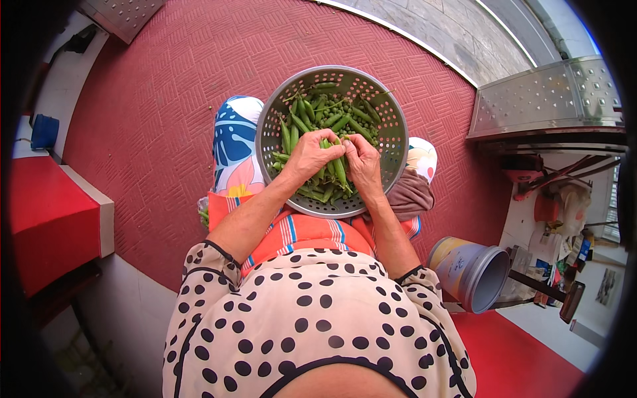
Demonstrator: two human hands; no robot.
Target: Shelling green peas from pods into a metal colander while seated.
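Note:
A metal colander (394, 144) with a perforated wall rests on my lap. Inside it lie whole green pea pods (300, 124) and loose shelled peas (343, 106). Over its middle, my left hand (317, 153) and my right hand (364, 160) meet, their fingertips pinching a small green pea pod (347, 138) that is mostly covered by the fingers. More pods (340, 172) show just below the hands, and a heap of pods or husks (323, 193) lies against the near wall of the colander.
A brown cloth (411, 195) hangs over my right thigh. Partly hidden beside my left thigh is a clear plastic bag (203, 211) with something green. A plastic bucket (468, 273) lies tipped at the right. Red textured flooring (164, 114) surrounds me; a metal ramp-like panel (537, 99) stands at right.

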